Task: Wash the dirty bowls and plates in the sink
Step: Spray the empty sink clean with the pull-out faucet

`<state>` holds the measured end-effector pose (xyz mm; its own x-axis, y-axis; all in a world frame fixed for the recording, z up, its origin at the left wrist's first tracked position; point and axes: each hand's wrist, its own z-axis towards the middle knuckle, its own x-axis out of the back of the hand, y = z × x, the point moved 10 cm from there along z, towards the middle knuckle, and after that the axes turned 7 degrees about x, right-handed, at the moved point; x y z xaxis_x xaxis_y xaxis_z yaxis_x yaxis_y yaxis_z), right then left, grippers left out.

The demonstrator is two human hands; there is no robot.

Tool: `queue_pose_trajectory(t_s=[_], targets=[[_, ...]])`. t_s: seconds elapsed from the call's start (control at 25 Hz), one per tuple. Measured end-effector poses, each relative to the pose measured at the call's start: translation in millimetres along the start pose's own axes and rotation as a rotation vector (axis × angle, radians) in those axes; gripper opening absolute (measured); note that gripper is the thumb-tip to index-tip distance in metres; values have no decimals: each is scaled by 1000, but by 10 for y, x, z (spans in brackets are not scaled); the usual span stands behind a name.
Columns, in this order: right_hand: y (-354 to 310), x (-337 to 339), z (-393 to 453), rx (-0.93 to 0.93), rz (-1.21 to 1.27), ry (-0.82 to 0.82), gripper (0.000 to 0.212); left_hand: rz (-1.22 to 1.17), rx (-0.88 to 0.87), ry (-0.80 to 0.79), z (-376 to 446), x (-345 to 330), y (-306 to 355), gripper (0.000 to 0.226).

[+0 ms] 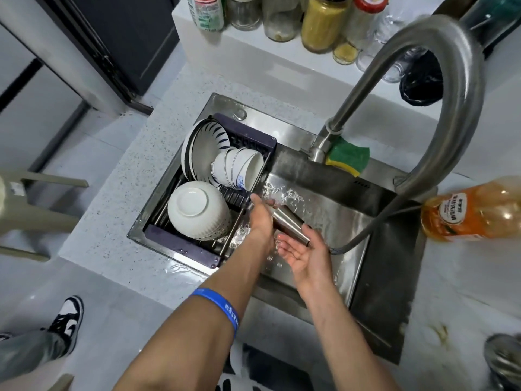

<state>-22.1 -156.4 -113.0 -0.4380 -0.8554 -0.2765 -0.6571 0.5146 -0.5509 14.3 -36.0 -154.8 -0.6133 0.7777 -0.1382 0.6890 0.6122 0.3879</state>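
My left grip point(260, 218) is wrapped around the metal spray head point(289, 222), which is pulled out on its hose point(375, 227). My right grip point(303, 253) is open, palm up, holding nothing, right by the nozzle end. I think I am rinsing this hand. Water splashes on the sink point(338, 210) floor.

The small bowls point(239, 167), the plates point(201, 145) and the big upside-down bowl point(197, 210) sit in the dark rack point(253, 139) on the left side of the sink. They look washed.

To do this well, I should aim the spray down so water stays inside. The rack edge is just beside my left grip. The right side of the sink has open room. The orange bottle point(476, 210) stands near the rim, so I keep the hose away from it.
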Motion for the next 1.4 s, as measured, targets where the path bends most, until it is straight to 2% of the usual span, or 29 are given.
queue_pose_trajectory(t_s=[0.08, 0.16, 0.24, 0.36, 0.52, 0.64, 0.72, 0.88, 1.0, 1.12, 1.2, 1.4], targets=[[-8, -25, -5, 4, 2, -38, 40, 60, 37, 57, 111, 188, -109, 52], [-37, -11, -22, 37, -66, -25, 23, 49, 6, 49, 121, 296, -133, 46], [-31, 7, -58, 77, -237, 2, 14, -51, -51, -12, 68, 295, -31, 44], [25, 32, -46, 68, -327, -5, 19, -87, -124, -50, 16, 262, 176, 37], [-108, 120, 69, 165, -264, 68, 11, 279, -139, -40, -47, 295, 181, 25], [-142, -49, 231, 210, -336, 50, 14, 450, -116, -8, -82, 474, 25, 26], [-190, -166, 354, 214, -309, 18, 11, 534, -122, -2, -52, 610, -61, 20], [-347, -55, 495, 233, -226, 64, 8, 632, -140, -5, -52, 780, -84, 21], [-301, -216, 496, 226, -269, -27, 16, 636, -170, 8, -75, 797, -67, 17], [-386, -168, 499, 274, -192, 57, 25, 597, -175, -21, -103, 777, -79, 18], [-422, -108, 512, 271, -130, 82, 21, 585, -175, -19, -81, 815, -84, 17], [-223, -565, 414, 191, -28, -132, 25, 565, -179, 8, -73, 923, -75, 19]])
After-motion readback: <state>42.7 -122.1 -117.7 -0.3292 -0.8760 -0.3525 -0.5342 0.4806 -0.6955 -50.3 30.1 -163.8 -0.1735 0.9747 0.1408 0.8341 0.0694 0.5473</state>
